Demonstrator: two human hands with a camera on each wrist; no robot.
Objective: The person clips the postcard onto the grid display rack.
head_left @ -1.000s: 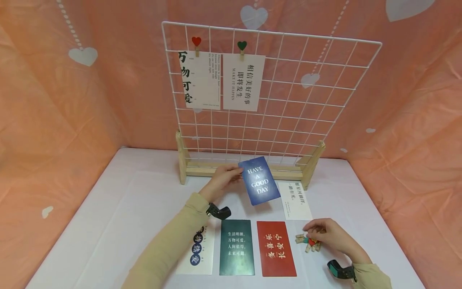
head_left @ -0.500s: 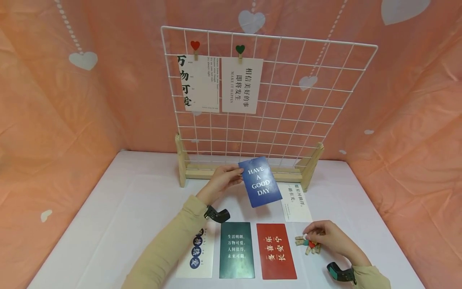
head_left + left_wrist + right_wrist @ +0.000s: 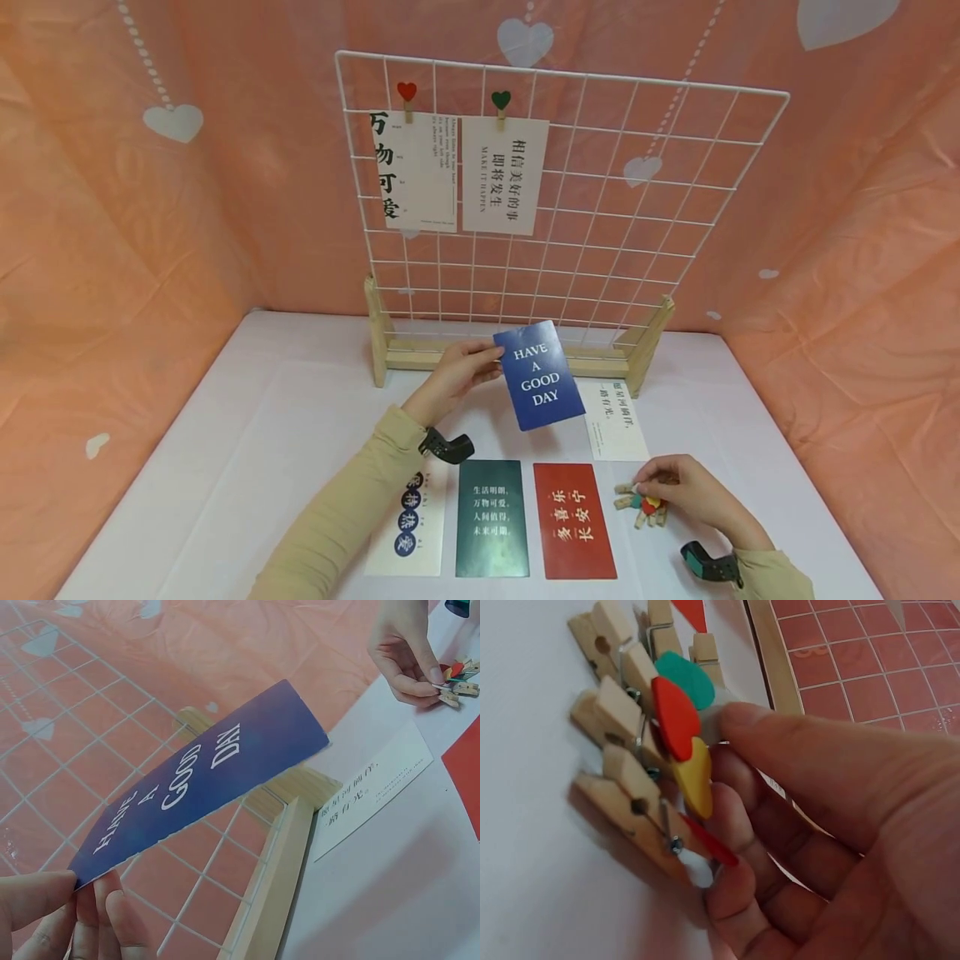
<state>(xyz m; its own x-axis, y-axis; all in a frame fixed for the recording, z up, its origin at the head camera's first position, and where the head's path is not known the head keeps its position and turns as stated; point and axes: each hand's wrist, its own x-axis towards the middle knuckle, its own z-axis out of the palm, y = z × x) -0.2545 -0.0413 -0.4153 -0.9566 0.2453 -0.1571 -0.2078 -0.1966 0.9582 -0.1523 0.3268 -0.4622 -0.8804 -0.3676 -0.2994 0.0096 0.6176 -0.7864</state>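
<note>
A left hand (image 3: 457, 377) pinches a smooth blue card (image 3: 540, 377) near one corner, aloft before a white wire grid (image 3: 585, 77) — the right hand (image 3: 692, 493) pinches a pale-topped clothespin (image 3: 713, 726) among wooden, heart-trimmed clips (image 3: 622, 712) on the white table (image 3: 225, 417).

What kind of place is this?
Maybe a little craft or display corner, though I can't be sure. A pink cloth with hearts hangs behind a white-covered table, and two cards are clipped onto a wire grid.

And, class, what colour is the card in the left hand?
The card is blue with white lettering, clearest in the head view.
</note>
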